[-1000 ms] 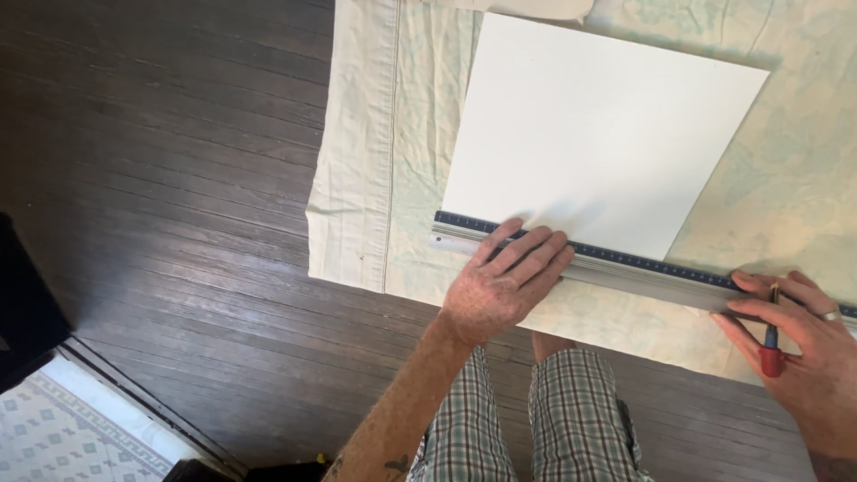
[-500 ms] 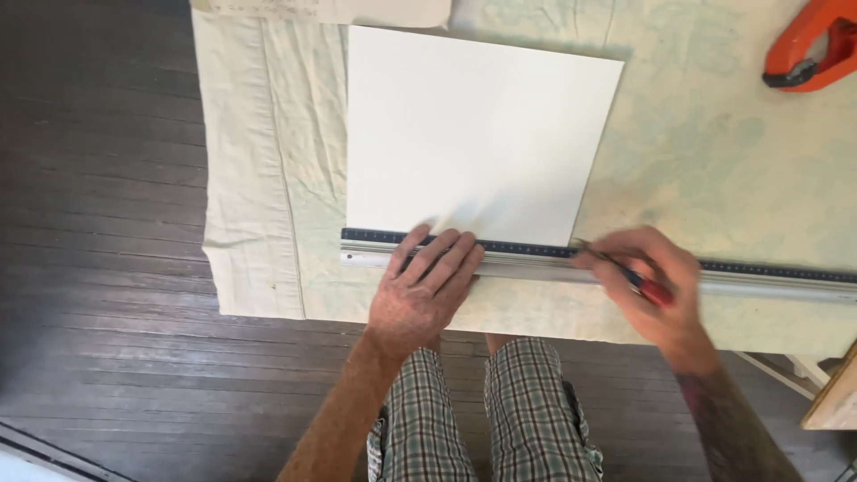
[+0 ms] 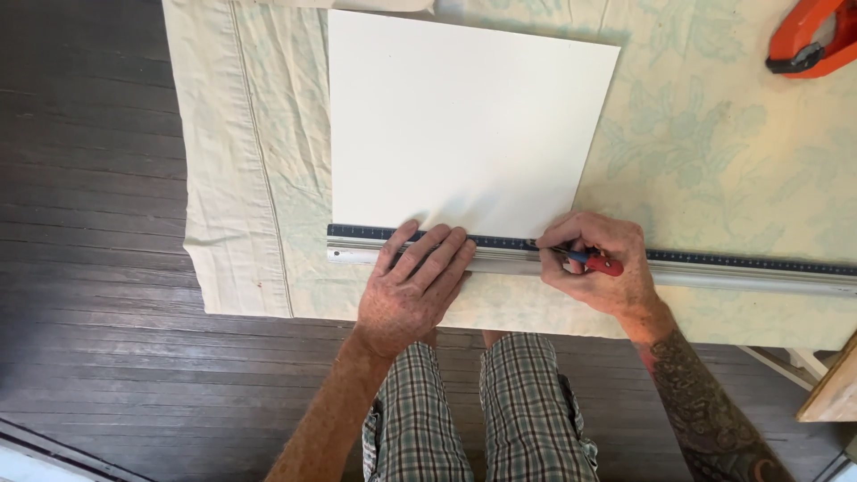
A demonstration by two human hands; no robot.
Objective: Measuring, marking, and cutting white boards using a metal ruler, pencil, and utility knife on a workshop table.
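A: Where was the board [image 3: 469, 125]?

B: Flat on the pale sheet [image 3: 714, 152] covering the counter, its near edge under the long ruler [image 3: 741, 268].

A: And the hands?

B: The left hand [image 3: 412, 284] lay spread, fingers flat, pressing the ruler down near the board's near-left corner. It gripped nothing. The right hand [image 3: 596, 261] was closed around a red-handled knife [image 3: 591, 261], tip at the ruler's far edge.

A: What had changed?

B: A second earlier the right hand sat far out along the ruler, past the board's right corner. Half a second ago it had reached that corner. Now it was over the board's near edge, closer to the left hand. I'd judge the stroke along the ruler partway done.

A: Anything else?

B: An orange tool [image 3: 808, 36] at the far right, dark floor [image 3: 89, 223] left of the sheet.
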